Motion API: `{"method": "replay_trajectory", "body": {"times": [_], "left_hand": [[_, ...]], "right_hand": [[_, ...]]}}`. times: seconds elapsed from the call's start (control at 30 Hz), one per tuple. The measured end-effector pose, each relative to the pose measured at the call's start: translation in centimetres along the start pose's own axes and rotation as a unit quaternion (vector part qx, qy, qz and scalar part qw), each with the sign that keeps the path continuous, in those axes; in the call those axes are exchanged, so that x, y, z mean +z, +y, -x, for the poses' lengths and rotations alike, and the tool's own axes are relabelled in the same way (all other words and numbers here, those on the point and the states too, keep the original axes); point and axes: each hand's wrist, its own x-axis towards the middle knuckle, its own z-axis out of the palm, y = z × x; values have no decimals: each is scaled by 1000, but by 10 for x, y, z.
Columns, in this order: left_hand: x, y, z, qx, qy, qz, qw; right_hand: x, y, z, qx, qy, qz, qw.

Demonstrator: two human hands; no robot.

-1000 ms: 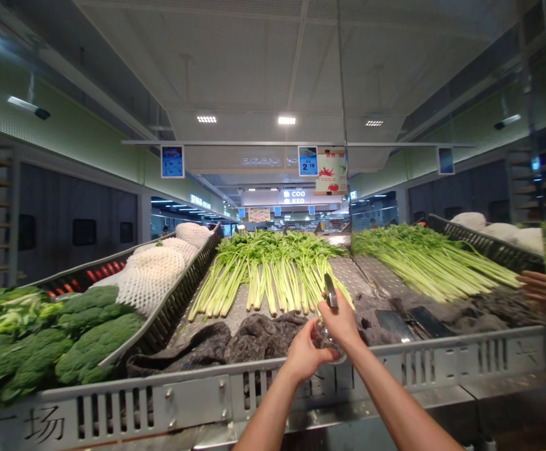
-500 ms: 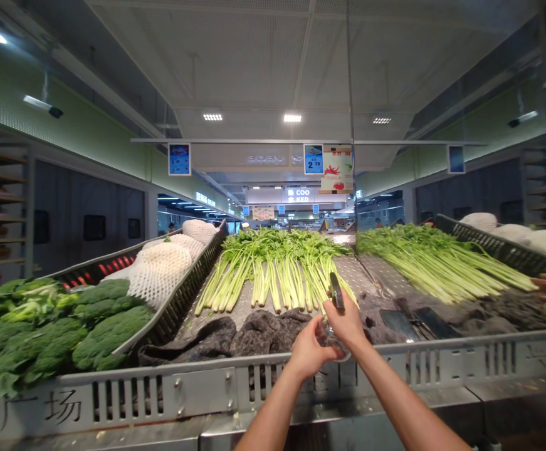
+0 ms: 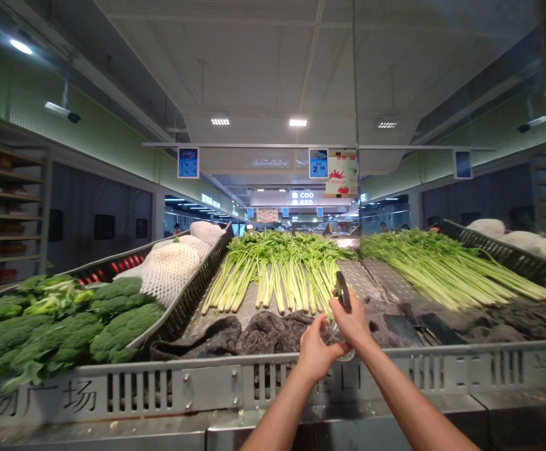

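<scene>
In front of me, above the front edge of the display, I hold what looks like a clear spray bottle [image 3: 346,356] with a curved black top. My right hand [image 3: 353,321] is closed around its upper part, just below the black top. Curved around its clear lower part from the left is my left hand [image 3: 318,352], thumb and fingers apart on its sides. My hands cover most of the bottle. Just beyond them lie bunches of celery [image 3: 273,282], leaves to the back and stalk ends towards me. A dark, crumpled cloth [image 3: 267,332] lies below the stalk ends.
Broccoli [image 3: 61,326] and vegetables in white foam nets [image 3: 169,269] sit at the left, behind a black crate wall [image 3: 197,282]. A grey slotted rail [image 3: 211,385] runs along the front. A mirror [image 3: 442,207] on the right reflects the celery. Price signs [image 3: 318,164] hang above.
The view has shifted slightly, so the display appears a little further right and lower. Both hands keep their hold on the bottle, and its black top is tilted a little differently.
</scene>
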Motion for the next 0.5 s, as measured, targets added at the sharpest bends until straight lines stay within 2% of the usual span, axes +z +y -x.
{"method": "replay_trajectory", "body": {"times": [0.17,0.3,0.5], "left_hand": [[4,8,1,4,13,-27,1000],[7,10,1,8,-1,-33,999],[7,12,7,0,-5,-38,999]], "right_hand": [[-1,9,0,21,7,42,999],[-3,15,0,51,12,66,996],[-3,15,3,26,14,64,998]]}}
